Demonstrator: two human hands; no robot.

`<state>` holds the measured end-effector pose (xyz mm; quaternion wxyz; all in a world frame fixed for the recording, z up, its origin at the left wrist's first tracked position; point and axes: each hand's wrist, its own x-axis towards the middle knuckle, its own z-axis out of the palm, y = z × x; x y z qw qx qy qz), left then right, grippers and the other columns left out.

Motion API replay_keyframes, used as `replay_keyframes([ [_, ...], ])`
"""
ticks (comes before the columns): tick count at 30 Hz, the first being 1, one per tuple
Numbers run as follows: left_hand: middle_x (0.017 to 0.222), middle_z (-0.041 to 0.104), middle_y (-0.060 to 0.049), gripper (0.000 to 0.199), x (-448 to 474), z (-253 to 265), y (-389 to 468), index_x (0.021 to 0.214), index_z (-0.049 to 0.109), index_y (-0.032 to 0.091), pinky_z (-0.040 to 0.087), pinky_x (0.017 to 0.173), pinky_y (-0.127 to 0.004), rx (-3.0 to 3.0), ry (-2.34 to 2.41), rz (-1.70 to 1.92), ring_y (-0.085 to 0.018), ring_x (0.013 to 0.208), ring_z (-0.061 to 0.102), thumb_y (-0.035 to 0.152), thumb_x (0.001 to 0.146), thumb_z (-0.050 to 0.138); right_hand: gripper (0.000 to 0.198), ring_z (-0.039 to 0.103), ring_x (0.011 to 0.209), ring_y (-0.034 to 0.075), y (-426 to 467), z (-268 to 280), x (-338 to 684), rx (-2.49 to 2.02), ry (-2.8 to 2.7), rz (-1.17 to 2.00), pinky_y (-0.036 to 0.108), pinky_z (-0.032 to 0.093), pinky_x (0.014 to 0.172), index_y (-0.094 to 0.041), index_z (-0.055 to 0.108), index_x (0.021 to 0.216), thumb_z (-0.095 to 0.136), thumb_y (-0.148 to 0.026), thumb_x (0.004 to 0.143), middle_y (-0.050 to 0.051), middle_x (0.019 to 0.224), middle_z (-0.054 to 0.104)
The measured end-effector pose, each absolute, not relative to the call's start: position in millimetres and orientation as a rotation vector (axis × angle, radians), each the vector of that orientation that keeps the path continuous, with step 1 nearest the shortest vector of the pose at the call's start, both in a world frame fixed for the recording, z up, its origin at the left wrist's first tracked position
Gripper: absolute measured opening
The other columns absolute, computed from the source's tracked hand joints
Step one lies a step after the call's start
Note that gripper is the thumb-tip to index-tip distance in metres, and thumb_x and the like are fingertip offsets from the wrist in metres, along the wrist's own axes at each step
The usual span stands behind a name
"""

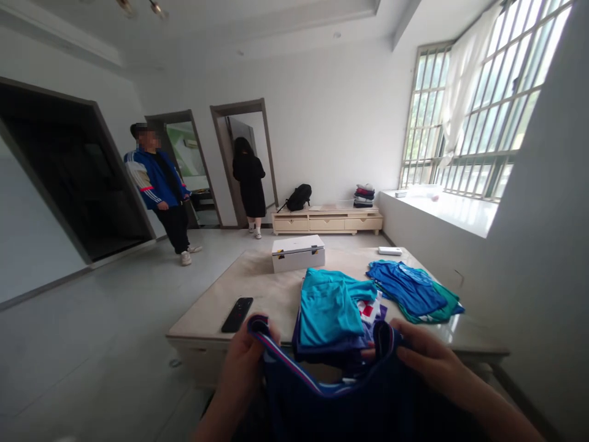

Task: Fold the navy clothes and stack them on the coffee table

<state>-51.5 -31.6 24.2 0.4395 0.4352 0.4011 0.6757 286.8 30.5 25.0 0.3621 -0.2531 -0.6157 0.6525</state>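
Observation:
A dark navy shirt [331,411] hangs in front of me, its striped collar stretched between my hands. My left hand [251,350] is closed on one side of the collar, and my right hand [421,350] pinches the other side. The shirt's lower part runs out of the picture. Just beyond it, a turquoise shirt [331,304] lies folded on top of purple and white-red garments [375,310] at the table's near edge. Farther right is a pile of blue and green shirts [414,291].
On the low table [211,301] are a black phone [237,314], a white box [298,253] and a small white device [389,250]. A backpack [300,196] and folded clothes [364,196] rest on a cabinet [326,222]. Two people [161,178] stand at the back left, near doorways.

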Motion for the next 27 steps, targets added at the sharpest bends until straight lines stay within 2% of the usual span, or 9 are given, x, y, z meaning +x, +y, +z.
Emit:
replay_keyframes([
  [3,0.050,0.044,0.007,0.049,-26.6,35.4,-26.9,0.072,0.043,0.022,0.032,0.048,-0.023,1.102,0.762,1.685,-0.010,0.046,0.038,0.056,0.076,0.079,0.042,0.072,0.079,0.021,17.3,20.7,268.1,-0.459,-1.361,1.919,0.032,0.057,0.076,-0.024,0.070,0.111,0.083,-0.046,0.079,0.004,0.084,0.073],
  [5,0.043,0.035,0.008,0.054,-3.0,42.6,-25.9,0.068,0.041,0.023,0.033,0.047,-0.025,1.156,0.646,1.630,-0.010,0.042,0.034,0.066,0.077,0.074,0.037,0.066,0.061,0.015,9.0,20.8,248.8,-0.323,-1.282,2.041,0.024,0.053,0.060,-0.023,0.068,0.103,0.085,-0.044,0.077,-0.001,0.068,0.067],
  [8,0.047,0.040,0.005,0.058,33.2,49.6,-30.2,0.067,0.046,0.023,0.040,0.051,-0.028,1.184,0.674,1.524,-0.012,0.046,0.039,0.076,0.079,0.065,0.028,0.054,0.050,0.008,0.8,25.1,219.1,-0.206,-1.210,2.108,0.017,0.043,0.051,-0.022,0.067,0.091,0.086,-0.035,0.077,-0.004,0.065,0.062],
  [11,0.068,0.056,-0.003,0.056,56.5,54.2,-37.3,0.068,0.049,0.022,0.048,0.061,-0.032,1.168,0.742,1.608,-0.016,0.062,0.050,0.074,0.086,0.057,0.027,0.057,0.060,0.009,-2.1,29.8,202.5,-0.280,-1.148,2.034,0.018,0.045,0.056,-0.022,0.067,0.091,0.087,-0.031,0.076,-0.001,0.080,0.067],
  [14,0.106,0.067,-0.010,0.058,64.3,57.3,-41.0,0.069,0.055,0.020,0.054,0.083,-0.038,1.266,0.782,1.699,-0.023,0.087,0.061,0.073,0.091,0.049,0.028,0.059,0.066,0.012,-1.6,29.7,200.1,-0.338,-1.148,1.963,0.022,0.047,0.062,-0.021,0.067,0.090,0.086,-0.036,0.076,0.000,0.084,0.067],
  [17,0.131,0.063,-0.012,0.058,65.3,55.8,-39.8,0.078,0.064,0.019,0.048,0.105,-0.043,1.397,0.843,1.673,-0.030,0.114,0.060,0.071,0.095,0.044,0.029,0.057,0.064,0.011,-0.4,27.3,200.4,-0.375,-1.225,1.937,0.021,0.045,0.059,-0.019,0.067,0.089,0.087,-0.035,0.076,-0.001,0.078,0.065],
  [21,0.137,0.063,-0.012,0.056,64.3,46.7,-33.7,0.086,0.065,0.020,0.044,0.112,-0.045,1.409,0.835,1.712,-0.033,0.129,0.055,0.069,0.097,0.039,0.032,0.063,0.075,0.014,0.6,27.3,194.3,-0.379,-1.312,1.811,0.023,0.050,0.067,-0.022,0.068,0.099,0.085,-0.038,0.078,0.001,0.090,0.069],
  [24,0.150,0.054,-0.009,0.051,62.6,40.8,-31.6,0.116,0.066,0.024,0.040,0.116,-0.045,1.400,0.783,1.748,-0.032,0.141,0.045,0.066,0.098,0.043,0.041,0.067,0.096,0.020,3.0,26.9,189.6,-0.382,-1.428,1.661,0.029,0.054,0.080,-0.028,0.067,0.118,0.082,-0.039,0.082,0.005,0.110,0.071],
  [27,0.165,0.034,-0.008,0.066,62.1,38.5,-32.2,0.148,0.048,0.026,0.030,0.124,-0.042,1.443,0.876,1.725,-0.031,0.152,0.031,0.067,0.097,0.045,0.038,0.063,0.110,0.025,6.6,23.9,188.3,-0.415,-1.549,1.527,0.033,0.054,0.090,-0.026,0.070,0.118,0.079,-0.042,0.084,0.008,0.125,0.066],
])
